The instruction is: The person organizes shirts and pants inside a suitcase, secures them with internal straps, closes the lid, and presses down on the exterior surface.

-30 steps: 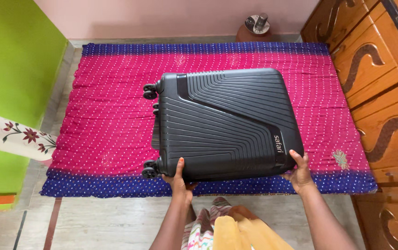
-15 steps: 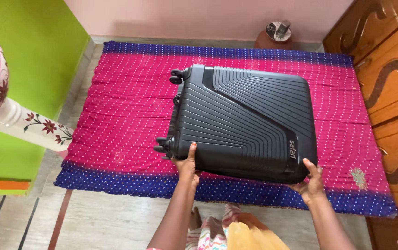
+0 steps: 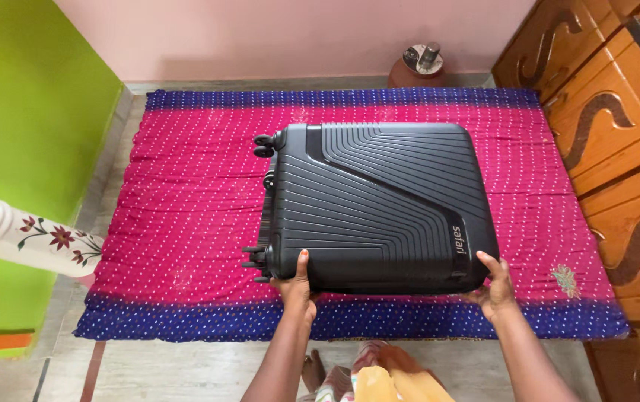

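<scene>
A black hard-shell suitcase (image 3: pixel 379 205) with ridged lines lies flat on a pink dotted cloth (image 3: pixel 186 201) with blue borders. Its wheels point left. My left hand (image 3: pixel 295 286) grips the near edge of the suitcase close to the lower wheels, thumb on top. My right hand (image 3: pixel 494 286) holds the near right corner, fingers curled under the edge.
A carved wooden cupboard (image 3: pixel 618 149) lines the right side. A pink-and-white flowered pedestal basin (image 3: pixel 7 234) stands at the left against a green wall (image 3: pixel 29 104). A brown clay pot (image 3: pixel 418 67) with a lid sits by the far wall. Tiled floor runs along the cloth's near edge.
The suitcase has turned from a tilted angle to lie square on the cloth, and both hands stayed on its near edge while the view shifted.
</scene>
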